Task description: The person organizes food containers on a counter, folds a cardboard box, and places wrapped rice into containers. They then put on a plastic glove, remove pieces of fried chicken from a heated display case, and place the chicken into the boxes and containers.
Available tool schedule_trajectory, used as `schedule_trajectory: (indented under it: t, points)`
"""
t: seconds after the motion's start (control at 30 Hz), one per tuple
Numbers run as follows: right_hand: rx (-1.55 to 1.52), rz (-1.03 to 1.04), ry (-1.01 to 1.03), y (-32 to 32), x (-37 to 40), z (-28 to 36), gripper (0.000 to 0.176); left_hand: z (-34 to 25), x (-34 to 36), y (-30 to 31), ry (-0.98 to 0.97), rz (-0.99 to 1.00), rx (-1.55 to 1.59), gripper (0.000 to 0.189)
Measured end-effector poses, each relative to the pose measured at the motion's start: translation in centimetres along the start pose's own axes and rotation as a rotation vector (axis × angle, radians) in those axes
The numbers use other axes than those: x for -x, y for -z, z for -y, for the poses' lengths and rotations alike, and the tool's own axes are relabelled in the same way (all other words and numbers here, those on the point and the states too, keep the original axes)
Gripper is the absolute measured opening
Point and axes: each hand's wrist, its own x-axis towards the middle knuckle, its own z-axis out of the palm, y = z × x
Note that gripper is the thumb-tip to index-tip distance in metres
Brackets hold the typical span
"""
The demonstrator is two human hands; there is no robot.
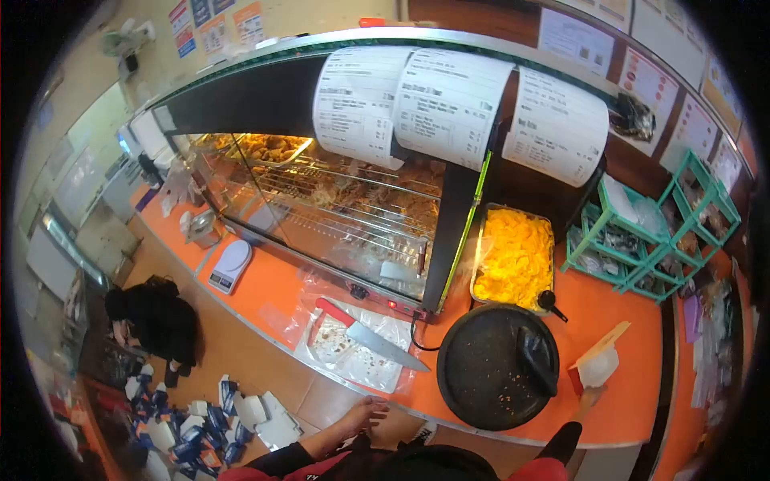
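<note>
At the right of the counter my right hand [592, 395] is closed on the near side of a small takeaway box [597, 367], its lid flap raised and its inside pale. My left hand [365, 416] hangs over the counter's front edge, fingers apart, holding nothing. Closest to it is a white cutting board [337, 353] wrapped in clear plastic, with brown crumbs on top. A large red-handled knife [377, 341] lies across the board. Between my hands sits a round black board [473, 385] with crumbs and a dark, partly indistinct object [536, 361] on it.
A metal tray [479, 276] of yellow food stands behind the black board. A glass food warmer [321, 216] carries hanging receipts [453, 104]. Green racks [634, 232] stand right, a scale [231, 266] left. A crouching person [156, 321] is near scattered boxes [200, 429] on the floor.
</note>
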Motion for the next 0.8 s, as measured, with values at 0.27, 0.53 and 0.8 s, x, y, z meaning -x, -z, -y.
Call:
schedule_trajectory:
  t: [0.27,0.53,0.8]
  points:
    - [0.901,-0.435,0.817,-1.6,11.3,5.7,0.029,-1.2,0.4,4.7,-0.038,-0.009,-0.034,0.042]
    - [0.963,-0.222,0.613,-2.1,10.9,5.5,0.015,-0.6,-0.7,2.5,0.014,-0.034,-0.09,0.042]
    - [1.097,-0.205,0.521,-1.2,8.5,4.0,0.016,1.2,-0.8,-0.3,-0.089,0.1,-0.144,0.034]
